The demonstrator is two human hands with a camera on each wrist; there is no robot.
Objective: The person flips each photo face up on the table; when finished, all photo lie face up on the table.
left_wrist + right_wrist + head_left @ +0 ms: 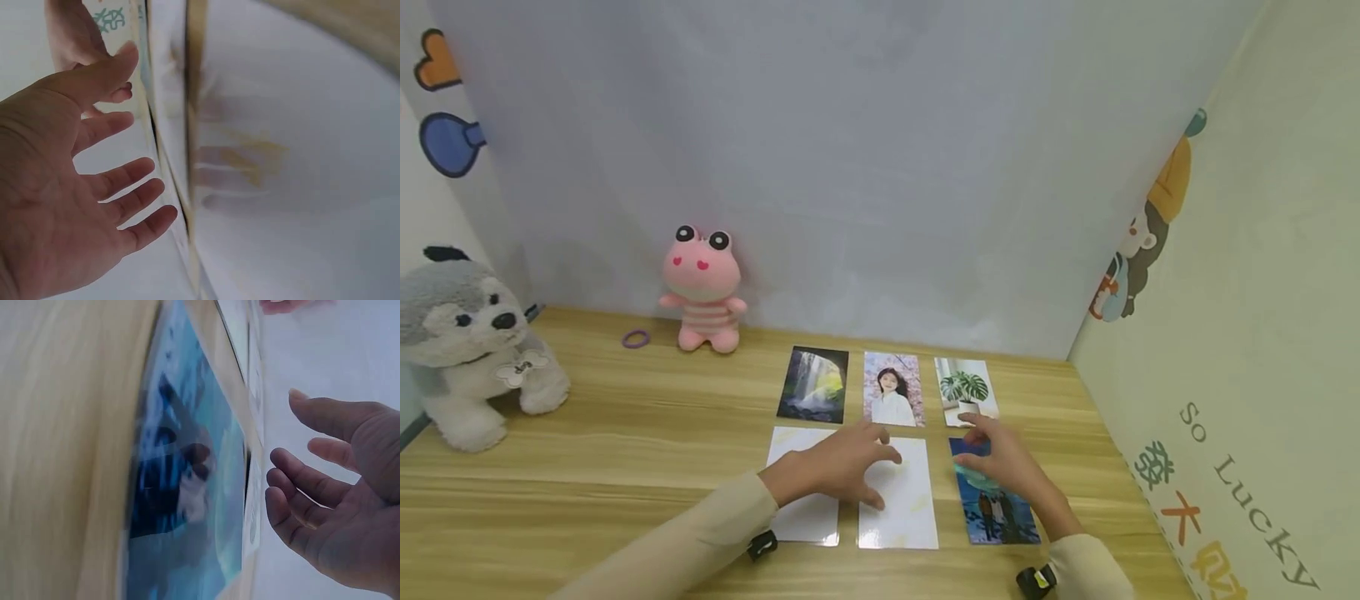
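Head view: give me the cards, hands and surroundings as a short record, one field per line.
Far row, left to right: waterfall card, portrait card, plant card
Near row, left to right: left white card, middle white card, blue picture card
Left hand: over the white cards, fingers apart, holding nothing
Right hand: above the blue picture card, holding nothing
Toys: gray-white dog, pink plush
Other: purple ring between the toys
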